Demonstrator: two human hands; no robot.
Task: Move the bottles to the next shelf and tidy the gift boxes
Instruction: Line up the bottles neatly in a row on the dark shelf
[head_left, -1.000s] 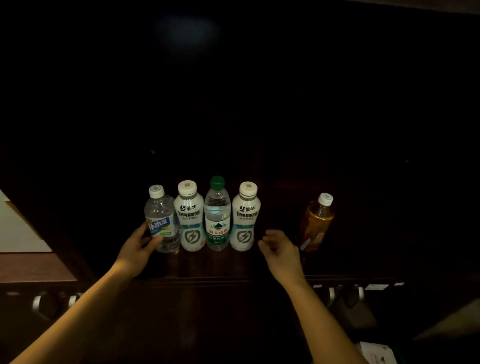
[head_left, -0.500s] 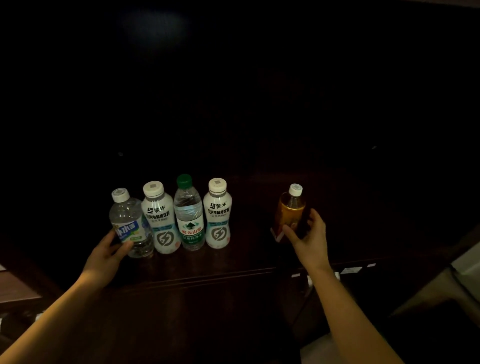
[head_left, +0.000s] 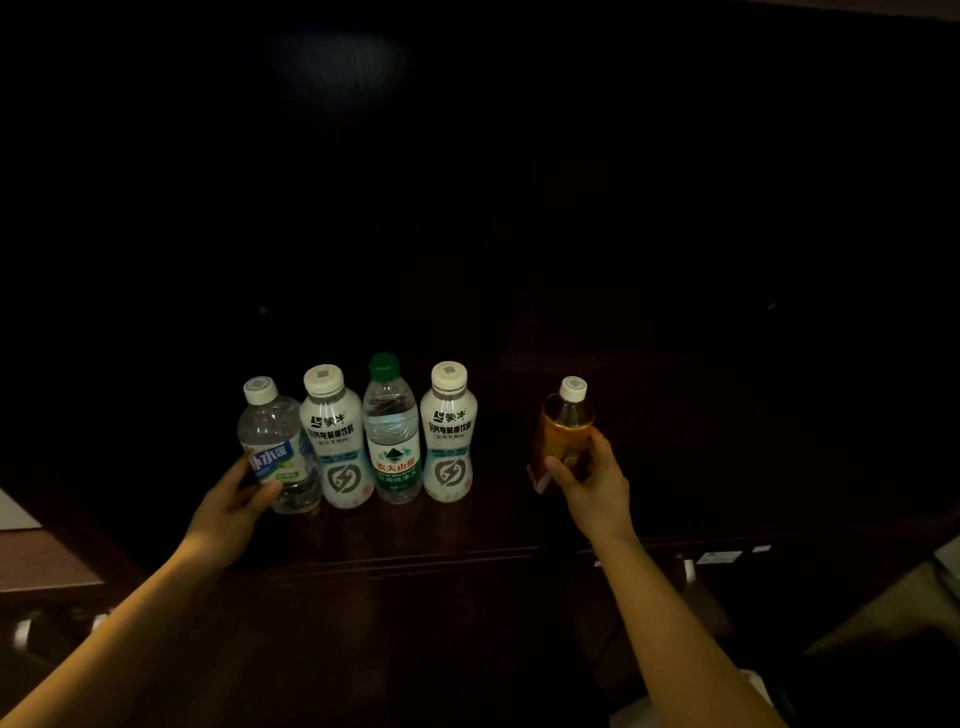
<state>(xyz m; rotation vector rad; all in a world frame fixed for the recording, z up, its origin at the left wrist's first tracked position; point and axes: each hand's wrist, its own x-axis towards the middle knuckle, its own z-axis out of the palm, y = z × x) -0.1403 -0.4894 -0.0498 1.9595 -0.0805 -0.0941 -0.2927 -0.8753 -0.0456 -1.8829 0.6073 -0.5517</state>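
Several bottles stand in a row on a dark wooden shelf (head_left: 415, 540). From the left: a clear bottle with a blue label (head_left: 275, 441), a white drink bottle (head_left: 335, 441), a green-capped water bottle (head_left: 392, 431) and a second white drink bottle (head_left: 449, 436). My left hand (head_left: 234, 506) wraps the lower part of the clear blue-label bottle. Apart to the right is an amber tea bottle with a white cap (head_left: 563, 426); my right hand (head_left: 592, 480) grips its lower body. No gift boxes are visible in the dark.
The shelf's back and the space above are almost black. A lighter surface (head_left: 15, 512) shows at the far left edge. Metal handles (head_left: 26, 631) sit below the shelf front at left, and small white labels (head_left: 719, 558) at right.
My right hand moved right from beside the white bottle to the amber bottle and closed on it. My left hand stayed on the clear bottle. The view shifted sideways.
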